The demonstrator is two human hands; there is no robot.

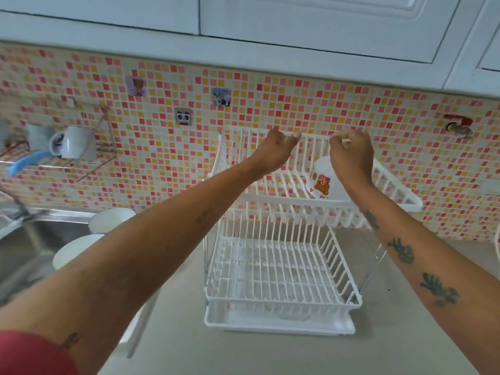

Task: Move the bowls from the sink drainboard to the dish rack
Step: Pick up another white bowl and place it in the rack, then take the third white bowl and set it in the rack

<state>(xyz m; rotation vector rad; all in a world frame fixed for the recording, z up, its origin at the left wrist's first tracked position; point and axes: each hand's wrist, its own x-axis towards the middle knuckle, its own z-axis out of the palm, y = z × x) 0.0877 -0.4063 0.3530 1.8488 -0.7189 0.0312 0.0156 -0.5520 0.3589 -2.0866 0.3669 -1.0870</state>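
My arms are bare from the elbows down. A red sleeve (32,353) covers my upper left arm. My left forearm (140,261) carries two small dark tattoos, one near that sleeve and a fainter one closer to the left hand (273,152). My right forearm (422,261) carries three dark, leafy tattoos in a row, starting just behind the wrist of the right hand (350,155). I wear no rings, watch or bracelets.
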